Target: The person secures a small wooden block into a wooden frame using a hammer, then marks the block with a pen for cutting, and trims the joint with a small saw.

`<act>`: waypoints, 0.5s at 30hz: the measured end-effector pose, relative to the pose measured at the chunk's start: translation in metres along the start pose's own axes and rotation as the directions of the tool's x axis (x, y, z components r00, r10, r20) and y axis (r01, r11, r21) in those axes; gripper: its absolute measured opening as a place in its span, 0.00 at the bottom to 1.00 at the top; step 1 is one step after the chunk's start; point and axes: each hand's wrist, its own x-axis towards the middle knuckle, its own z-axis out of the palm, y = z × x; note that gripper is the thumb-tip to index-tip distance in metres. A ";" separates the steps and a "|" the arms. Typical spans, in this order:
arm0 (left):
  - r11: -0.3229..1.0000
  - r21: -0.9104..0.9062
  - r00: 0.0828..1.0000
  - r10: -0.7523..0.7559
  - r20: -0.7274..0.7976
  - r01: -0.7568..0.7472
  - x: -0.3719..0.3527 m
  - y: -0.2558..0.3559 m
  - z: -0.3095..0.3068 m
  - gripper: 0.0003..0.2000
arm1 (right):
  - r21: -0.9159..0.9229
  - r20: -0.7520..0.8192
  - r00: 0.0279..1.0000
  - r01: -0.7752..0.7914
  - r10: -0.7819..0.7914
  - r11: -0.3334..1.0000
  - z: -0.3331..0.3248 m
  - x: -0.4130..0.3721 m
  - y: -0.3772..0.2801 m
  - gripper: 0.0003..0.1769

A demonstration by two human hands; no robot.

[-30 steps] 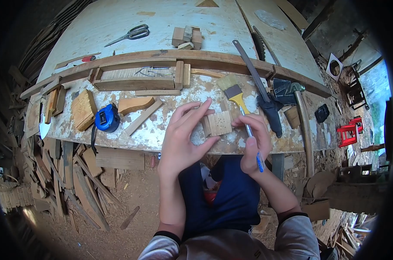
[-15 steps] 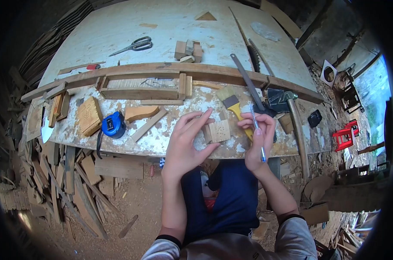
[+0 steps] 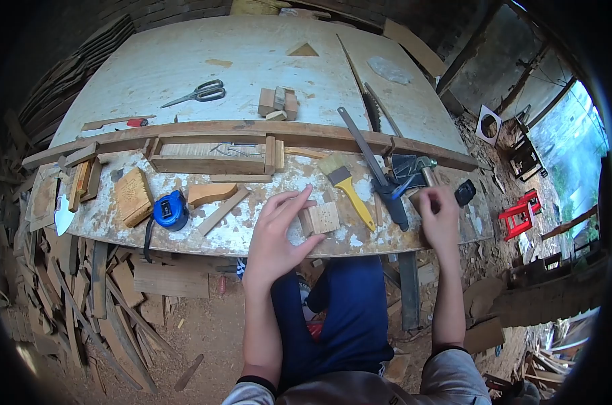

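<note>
My left hand [image 3: 275, 233] is beside a small wooden block [image 3: 325, 217] with dots on its face. Its fingers and thumb are spread around the block's left side; firm contact cannot be made out. To the right, my right hand [image 3: 439, 209] has its fingers curled together at the handle of a hammer [image 3: 427, 177], whose lower handle is hidden by hand and forearm. A yellow-handled brush [image 3: 352, 197] lies between the hands. Nearby, a metal rule with a dark handle [image 3: 365, 145] slants across a wooden rail. A slim blue tool [image 3: 403, 187] rests beside the hammer.
A blue tape measure [image 3: 170, 210], a carved wood block [image 3: 134, 197] and wood strips lie left on the worn bench [image 3: 245, 233]. Behind the long rail [image 3: 238, 127] are scissors [image 3: 201, 93], stacked offcuts [image 3: 277, 102] and a saw [image 3: 372, 111]. A black object [image 3: 465, 192] lies right.
My right hand has let go of the slim pen-like tool and moved right to the hammer handle. My left hand keeps its place beside the block. The view has shifted slightly.
</note>
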 end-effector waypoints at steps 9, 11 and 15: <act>0.999 -0.005 0.999 -0.041 0.004 0.041 -0.001 0.003 0.001 0.47 | -0.015 0.275 0.955 -0.107 0.107 0.994 0.029 -0.012 -0.032 0.17; 1.000 -0.002 1.000 -0.021 -0.003 0.021 -0.001 0.002 0.001 0.47 | 0.044 0.332 0.935 -0.148 0.125 0.988 0.024 -0.011 -0.039 0.17; 1.000 -0.002 1.000 -0.016 -0.006 0.016 0.000 0.003 0.002 0.47 | 0.212 0.431 0.882 -0.302 0.188 0.930 0.014 -0.017 -0.053 0.18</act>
